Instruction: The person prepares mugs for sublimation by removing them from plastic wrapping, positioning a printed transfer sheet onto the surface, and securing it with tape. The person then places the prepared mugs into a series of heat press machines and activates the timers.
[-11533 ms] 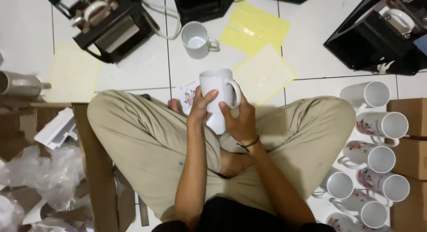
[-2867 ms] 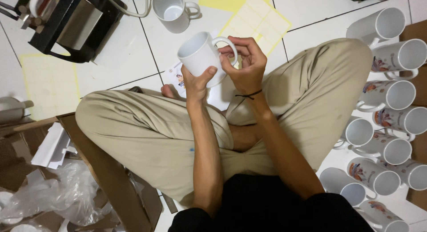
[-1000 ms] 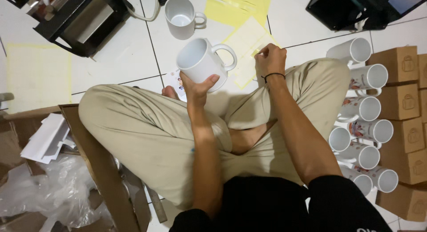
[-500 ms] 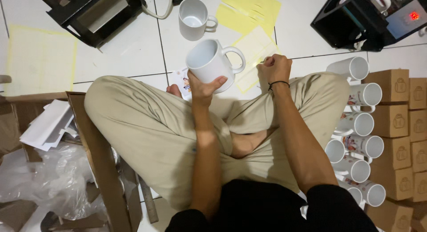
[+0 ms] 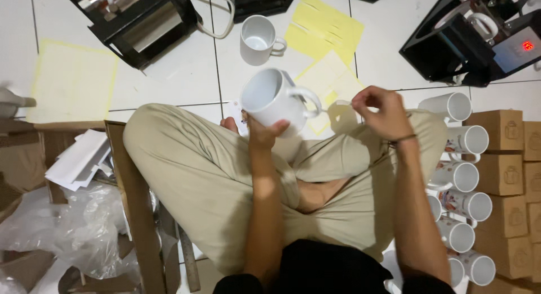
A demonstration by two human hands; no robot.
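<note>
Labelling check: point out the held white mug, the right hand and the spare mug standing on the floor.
held white mug (image 5: pixel 276 99), head view, on its outer side wall.
right hand (image 5: pixel 383 111), head view, on its back.
spare mug (image 5: pixel 258 39), head view, on its inner wall.

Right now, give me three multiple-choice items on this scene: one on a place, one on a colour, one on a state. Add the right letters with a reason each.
1. Where does the lone white mug stand?
A. on the tiled floor beyond the knees
B. inside a cardboard box
C. on the person's lap

2. What colour are the paper sheets on the floor?
A. blue
B. yellow
C. red

3. How is the held white mug kept?
A. gripped by the left hand, tilted
B. gripped by both hands
C. lying on the floor

Answers:
1 A: it sits upright on the white tiles, apart from everything else.
2 B: the sheets are pale yellow against the tiles.
3 A: only the left hand clasps it from below, mouth tilted up and left; the right hand is off the mug, fingers pinched.
</note>
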